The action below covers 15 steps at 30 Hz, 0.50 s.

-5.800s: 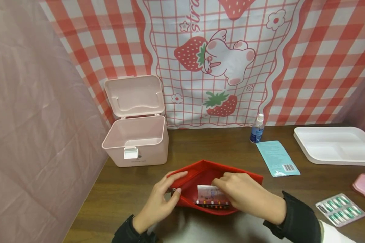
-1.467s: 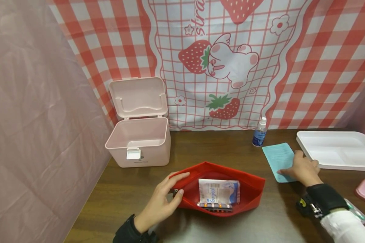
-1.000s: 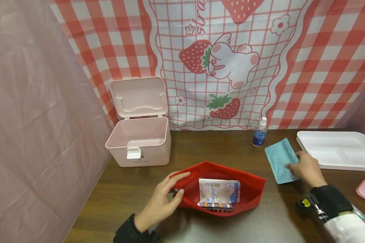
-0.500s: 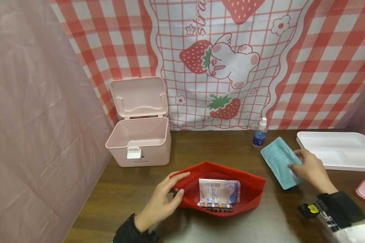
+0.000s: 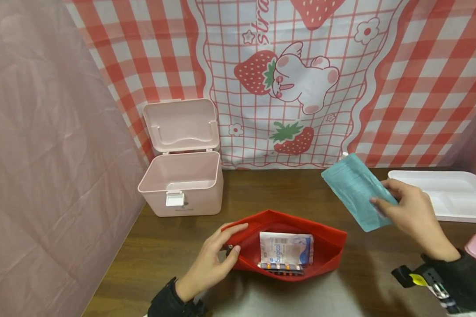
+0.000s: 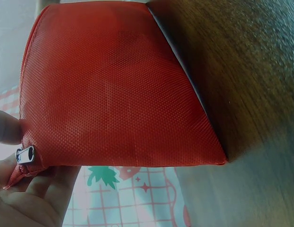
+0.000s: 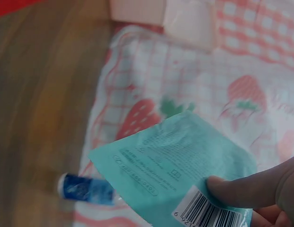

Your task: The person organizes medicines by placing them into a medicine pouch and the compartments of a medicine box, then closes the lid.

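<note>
The sachet [image 5: 357, 189] is held up above the desk [image 5: 242, 189], to the right of the pouch [image 5: 328, 240], a little beyond it and clear of it. The right hand [image 5: 414, 213] pinches it at the end farthest from the pouch, thumb on the printed face by the barcode and fingers behind; the left hand [image 5: 212, 264] grips the pouch's left end near the zip pull [image 6: 26, 154], thumb and fingers parted across its mouth.

The sachet looks light and thin: flat, faintly wrinkled, stiff enough to stand out from the pinch without drooping, yet probably easy to bend. Its smooth film could slip or twist under a loose pinch, so a broad thumb a little in from the edge should suit; little force seems needed, and hard squeezing would likely just crease it. It is unlikely to break. The end it is held by seems a good place, since the end nearer the pouch is left free.

The pouch looks soft and woven, liable to sag, so a hold on its end seam appears wise. Inside it, a packet [image 5: 287, 246] leans over pill strips [image 5: 281, 269], whose blisters look more easily crushed.
</note>
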Each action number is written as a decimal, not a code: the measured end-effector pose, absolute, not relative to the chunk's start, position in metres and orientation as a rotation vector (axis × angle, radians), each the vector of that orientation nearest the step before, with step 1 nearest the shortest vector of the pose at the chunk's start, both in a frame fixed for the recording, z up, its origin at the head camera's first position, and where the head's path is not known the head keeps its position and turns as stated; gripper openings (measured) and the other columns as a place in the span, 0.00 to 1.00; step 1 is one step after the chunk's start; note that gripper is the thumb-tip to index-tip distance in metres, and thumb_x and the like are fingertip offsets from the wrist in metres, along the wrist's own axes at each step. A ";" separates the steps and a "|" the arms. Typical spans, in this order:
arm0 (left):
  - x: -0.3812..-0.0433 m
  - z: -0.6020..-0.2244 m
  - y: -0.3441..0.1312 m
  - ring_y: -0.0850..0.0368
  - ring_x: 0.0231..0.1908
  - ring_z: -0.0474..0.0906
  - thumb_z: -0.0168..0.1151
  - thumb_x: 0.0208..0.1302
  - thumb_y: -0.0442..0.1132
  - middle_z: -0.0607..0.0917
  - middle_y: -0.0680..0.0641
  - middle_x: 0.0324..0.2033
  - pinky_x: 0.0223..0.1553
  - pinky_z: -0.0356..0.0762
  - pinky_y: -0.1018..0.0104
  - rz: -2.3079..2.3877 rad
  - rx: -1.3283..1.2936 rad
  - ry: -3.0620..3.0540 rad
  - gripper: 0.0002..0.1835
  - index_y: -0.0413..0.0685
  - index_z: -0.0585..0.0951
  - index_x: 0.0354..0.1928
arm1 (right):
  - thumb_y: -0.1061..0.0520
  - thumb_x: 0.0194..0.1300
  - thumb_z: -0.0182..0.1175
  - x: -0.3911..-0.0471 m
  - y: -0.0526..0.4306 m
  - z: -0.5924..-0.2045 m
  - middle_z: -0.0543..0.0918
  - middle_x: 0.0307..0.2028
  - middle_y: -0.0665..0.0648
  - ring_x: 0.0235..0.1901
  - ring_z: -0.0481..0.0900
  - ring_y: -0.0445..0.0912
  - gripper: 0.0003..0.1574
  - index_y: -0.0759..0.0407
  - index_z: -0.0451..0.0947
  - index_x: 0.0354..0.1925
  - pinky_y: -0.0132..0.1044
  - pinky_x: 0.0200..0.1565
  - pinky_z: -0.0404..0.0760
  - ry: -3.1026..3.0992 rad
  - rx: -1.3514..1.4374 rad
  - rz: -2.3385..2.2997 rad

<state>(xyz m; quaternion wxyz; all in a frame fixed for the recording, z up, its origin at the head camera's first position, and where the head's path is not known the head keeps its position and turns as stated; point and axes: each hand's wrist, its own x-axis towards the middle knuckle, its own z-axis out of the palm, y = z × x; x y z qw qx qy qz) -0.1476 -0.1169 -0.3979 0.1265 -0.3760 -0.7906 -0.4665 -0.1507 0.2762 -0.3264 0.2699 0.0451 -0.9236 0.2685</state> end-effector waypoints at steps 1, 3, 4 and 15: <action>-0.148 -0.398 -0.117 0.59 0.45 0.75 0.56 0.58 0.29 0.75 0.48 0.53 0.38 0.78 0.70 -1.354 -1.096 -2.298 0.26 0.51 0.70 0.60 | 0.67 0.46 0.67 -0.150 0.272 -0.322 0.80 0.21 0.60 0.17 0.60 0.29 0.16 0.67 0.76 0.37 0.29 0.18 0.58 -2.462 0.135 0.729; -0.148 -0.398 -0.117 0.58 0.44 0.75 0.57 0.57 0.28 0.75 0.48 0.53 0.38 0.78 0.71 -1.340 -1.100 -2.290 0.26 0.50 0.71 0.59 | 0.67 0.46 0.68 -0.147 0.263 -0.315 0.80 0.19 0.50 0.17 0.61 0.28 0.15 0.64 0.78 0.36 0.28 0.18 0.58 -2.408 0.166 0.754; -0.148 -0.398 -0.117 0.58 0.44 0.75 0.57 0.57 0.28 0.75 0.47 0.53 0.38 0.78 0.71 -1.335 -1.103 -2.286 0.26 0.49 0.71 0.59 | 0.67 0.46 0.68 -0.146 0.258 -0.311 0.79 0.18 0.43 0.17 0.62 0.27 0.15 0.64 0.78 0.35 0.26 0.18 0.59 -2.383 0.181 0.775; -0.132 -0.367 -0.112 0.51 0.42 0.76 0.56 0.54 0.23 0.76 0.40 0.49 0.37 0.78 0.69 -1.322 -1.110 -2.280 0.24 0.40 0.72 0.55 | 0.70 0.46 0.67 -0.123 0.202 -0.275 0.76 0.24 0.24 0.22 0.73 0.25 0.13 0.61 0.79 0.33 0.15 0.25 0.70 -2.209 0.331 1.018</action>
